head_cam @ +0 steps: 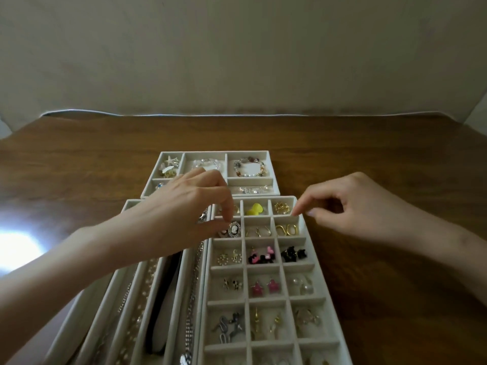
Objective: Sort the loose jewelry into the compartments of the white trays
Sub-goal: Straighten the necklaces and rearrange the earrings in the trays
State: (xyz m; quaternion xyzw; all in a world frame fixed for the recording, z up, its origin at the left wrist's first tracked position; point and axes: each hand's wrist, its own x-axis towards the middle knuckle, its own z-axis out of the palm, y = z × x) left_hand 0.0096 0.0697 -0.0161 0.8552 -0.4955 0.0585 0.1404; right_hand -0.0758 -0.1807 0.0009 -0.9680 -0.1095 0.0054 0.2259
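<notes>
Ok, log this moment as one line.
left hand: fingertips at oval black cameo brooch, grip unclear | right hand: index fingertip on white grid tray's right rim, grip unclear

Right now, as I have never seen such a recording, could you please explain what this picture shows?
There is no machine here: these are a person's two bare hands, filmed by one camera worn on the head, looking down at a wooden table. Three white trays lie on it. The grid tray nearest holds earrings, the long-slot tray to its left holds chains, and the far tray holds bracelets. The left hand curls its fingers at a cameo piece in the grid tray; whether it grips it is unclear. The right hand hovers by that tray's right rim, with nothing visibly held.
</notes>
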